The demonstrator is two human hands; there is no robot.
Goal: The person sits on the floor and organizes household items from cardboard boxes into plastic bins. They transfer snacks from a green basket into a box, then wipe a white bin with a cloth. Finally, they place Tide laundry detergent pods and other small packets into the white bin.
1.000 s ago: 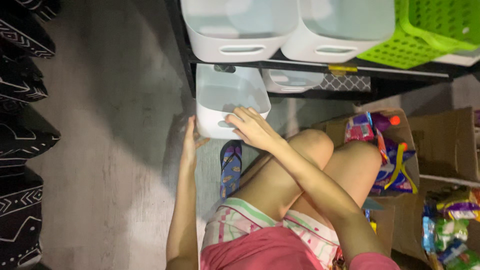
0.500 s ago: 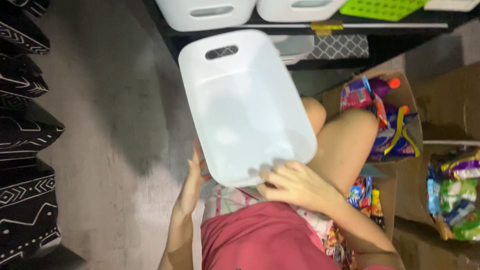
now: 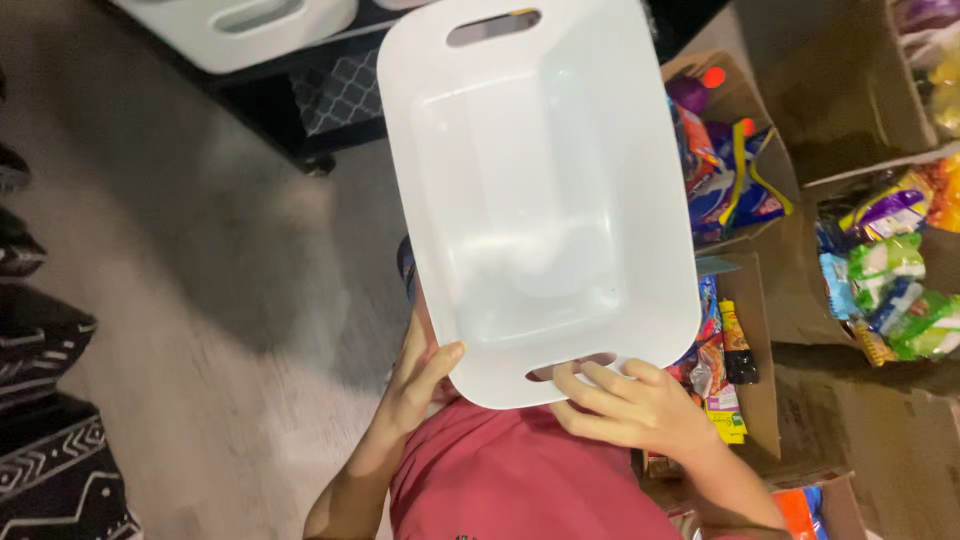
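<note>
A white plastic bin [image 3: 540, 190] with cut-out handles at both ends fills the middle of the view, empty and held up over my lap. My left hand [image 3: 420, 375] grips its near left corner, thumb on the rim. My right hand [image 3: 635, 405] holds the near handle slot, fingers hooked into the opening. My legs are hidden under the bin.
Cardboard boxes [image 3: 760, 330] full of colourful snack packets [image 3: 880, 280] stand to the right. A dark shelf rack with another white bin [image 3: 250, 25] is at the top left. Black patterned cushions [image 3: 50, 450] lie along the left. The floor is grey.
The bin has been lifted off the lower shelf and drawn toward me, now closer and larger over my lap. Both hands shifted to its near end.
</note>
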